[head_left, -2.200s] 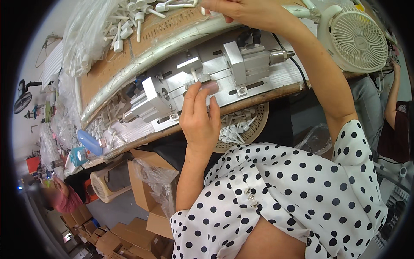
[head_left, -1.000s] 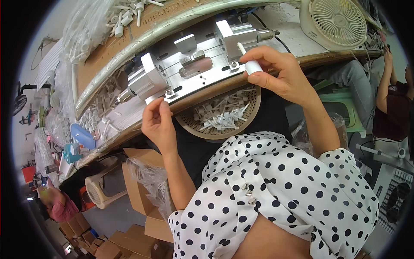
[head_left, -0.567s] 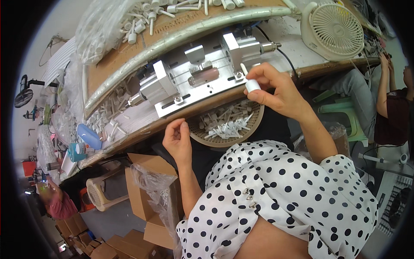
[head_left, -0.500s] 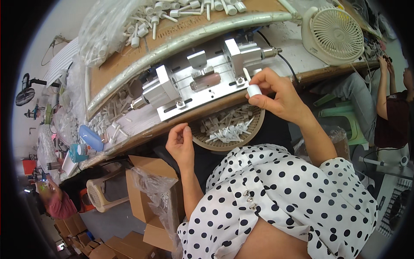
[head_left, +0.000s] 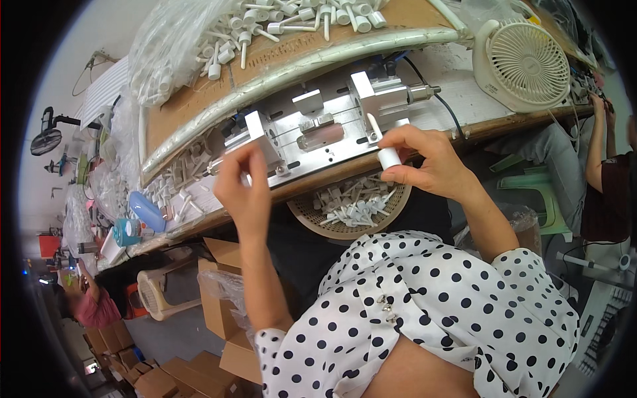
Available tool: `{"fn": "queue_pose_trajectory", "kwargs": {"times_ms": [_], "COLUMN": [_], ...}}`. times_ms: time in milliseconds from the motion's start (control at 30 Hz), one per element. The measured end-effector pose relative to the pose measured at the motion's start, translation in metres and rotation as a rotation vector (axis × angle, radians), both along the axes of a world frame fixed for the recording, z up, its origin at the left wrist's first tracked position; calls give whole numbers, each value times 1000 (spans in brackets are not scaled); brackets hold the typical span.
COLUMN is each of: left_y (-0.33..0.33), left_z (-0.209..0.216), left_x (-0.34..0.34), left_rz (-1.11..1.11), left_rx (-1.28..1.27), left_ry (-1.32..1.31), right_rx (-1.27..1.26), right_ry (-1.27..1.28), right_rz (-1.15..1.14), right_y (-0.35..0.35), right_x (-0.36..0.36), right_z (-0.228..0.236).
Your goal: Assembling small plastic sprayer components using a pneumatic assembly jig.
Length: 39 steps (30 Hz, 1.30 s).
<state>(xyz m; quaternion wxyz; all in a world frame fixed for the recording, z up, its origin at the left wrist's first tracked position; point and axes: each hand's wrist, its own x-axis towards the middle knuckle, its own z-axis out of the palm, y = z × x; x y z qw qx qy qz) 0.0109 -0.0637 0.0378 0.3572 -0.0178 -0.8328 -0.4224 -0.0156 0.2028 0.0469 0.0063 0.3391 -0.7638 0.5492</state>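
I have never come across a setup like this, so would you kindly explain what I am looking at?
Happily. There is no robot here: these are a person's bare hands, seen from a wide fisheye camera worn on the head and looking down, which is why straight edges bend.

On the bench sits a silvery metal fixture with a block toward each end. A fan stands to its right, and a brown board behind it carries loose white pieces.

The right hand pinches a white stemmed piece, stem up. The left hand is before the fixture's left block; its grip is unclear. A tan basket below the bench edge holds similar pieces.
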Motion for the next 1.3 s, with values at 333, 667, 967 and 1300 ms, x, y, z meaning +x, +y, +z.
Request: {"fn": "queue_pose_trajectory", "kwargs": {"times_ms": [333, 667, 967, 1300], "left_y": [-51, -51, -11, 42], "left_z": [53, 61, 53, -12], "left_x": [-169, -184, -97, -4], "left_rz": [-22, -177, -272, -133], "left_rx": [-977, -1228, 385, 49], "left_ry": [-18, 277, 3, -137], "right_rx": [52, 197, 368, 799], "right_ry": [541, 664, 583, 556], "right_rz": [125, 173, 295, -218], "right_y": [-55, -72, -78, -129], "right_x": [-33, -60, -72, -211], "right_z": [-11, -26, 7, 54]}}
